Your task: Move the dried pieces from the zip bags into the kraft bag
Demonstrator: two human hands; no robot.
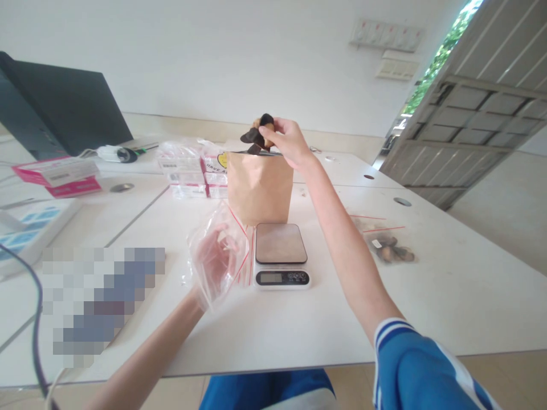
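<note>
My right hand (288, 139) is closed on several dark and tan dried pieces (255, 136), possibly dried mushrooms. It holds them just over the open top of a brown paper bag (260, 188). A clear zip bag with a red seal line (233, 228) is in my left hand (216, 256), which shows through the plastic with its fingers curled. Between my arms lies a small digital kitchen scale (281, 245) with a bare platform; its display cannot be read. More flat zip bags (245, 265) lie partly hidden between my left hand and the scale.
Right of my right forearm lies a zip bag of similar brown pieces (393, 250). Clear-wrapped boxes (188, 171) stand behind the left hand. Pink boxes (60, 176), a black monitor (68, 108) and a blurred-out flat item (106, 302) are on the left. A cable (38, 319) crosses the table's left edge.
</note>
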